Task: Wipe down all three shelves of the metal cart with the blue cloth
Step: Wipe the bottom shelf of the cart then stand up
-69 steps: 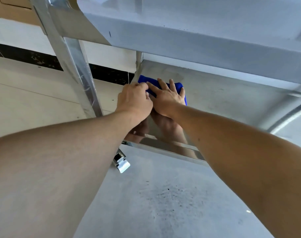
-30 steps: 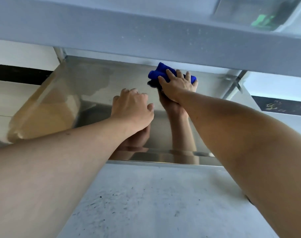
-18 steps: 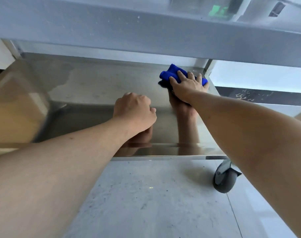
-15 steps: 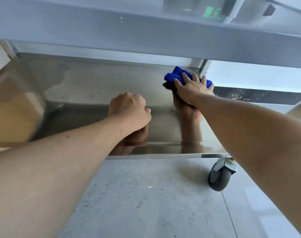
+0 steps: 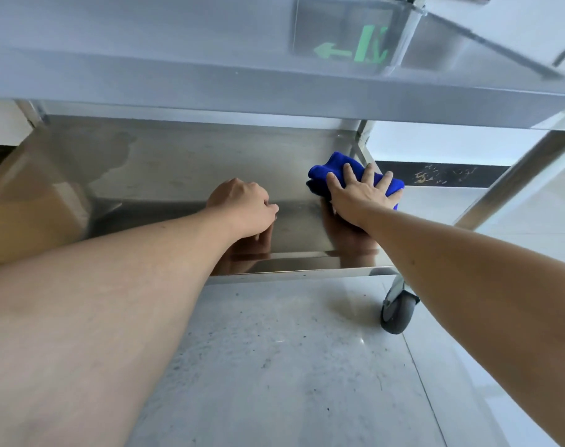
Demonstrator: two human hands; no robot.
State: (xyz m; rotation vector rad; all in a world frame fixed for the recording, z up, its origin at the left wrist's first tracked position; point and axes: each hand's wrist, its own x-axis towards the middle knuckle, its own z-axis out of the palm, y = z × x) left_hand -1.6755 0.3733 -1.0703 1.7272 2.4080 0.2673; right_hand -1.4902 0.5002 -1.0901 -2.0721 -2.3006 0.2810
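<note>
I look under an upper shelf (image 5: 274, 88) of the metal cart onto its bottom shelf (image 5: 184, 169), a shiny steel tray. A bunched blue cloth (image 5: 336, 166) lies at the shelf's right side near the far right corner. My right hand (image 5: 358, 195) presses flat on the cloth with fingers spread. My left hand (image 5: 242, 208) rests as a fist on the shelf at its middle, holding nothing, a hand's width left of the cloth.
A cart post (image 5: 516, 175) slants up at the right, and a grey caster wheel (image 5: 398, 312) stands under the shelf's front right corner. Grey speckled floor (image 5: 290, 366) lies in front. A green exit sign reflection (image 5: 355, 46) shows on the upper shelf.
My right hand has slid the cloth from the shelf's left back corner across to its right side. My left hand left the cloth and settled as a fist mid-shelf.
</note>
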